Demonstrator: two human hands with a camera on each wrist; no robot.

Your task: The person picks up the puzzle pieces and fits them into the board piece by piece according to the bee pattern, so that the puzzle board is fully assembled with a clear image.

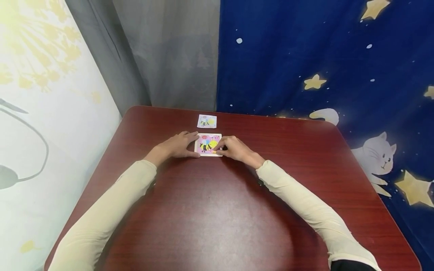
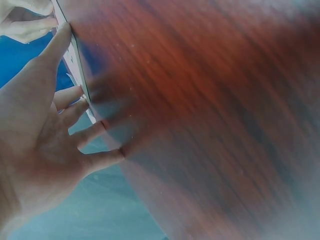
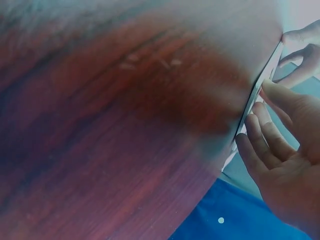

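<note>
A small picture board (image 1: 207,154) with a white border lies near the table's far side, showing a yellow-and-black bee on pink. My left hand (image 1: 181,145) is spread along its left side, thumb by the near corner and index finger by the far one. In the left wrist view, the fingers of that hand (image 2: 50,120) are mostly straight. At the board's lower right, my right hand (image 1: 235,148) bends over it, thumb and index finger pinching at a small yellow piece (image 1: 214,152), mostly hidden by the fingertips. The right wrist view shows its other fingers (image 3: 255,152) along the edge.
Beyond the board lies a paper card (image 1: 207,121) with a similar bee picture. Both rest on a dark red wooden table (image 1: 210,210). A grey curtain (image 1: 176,56) and a blue starry curtain (image 1: 271,67) hang behind the far edge; a pale patterned wall covering (image 1: 51,113) stands left.
</note>
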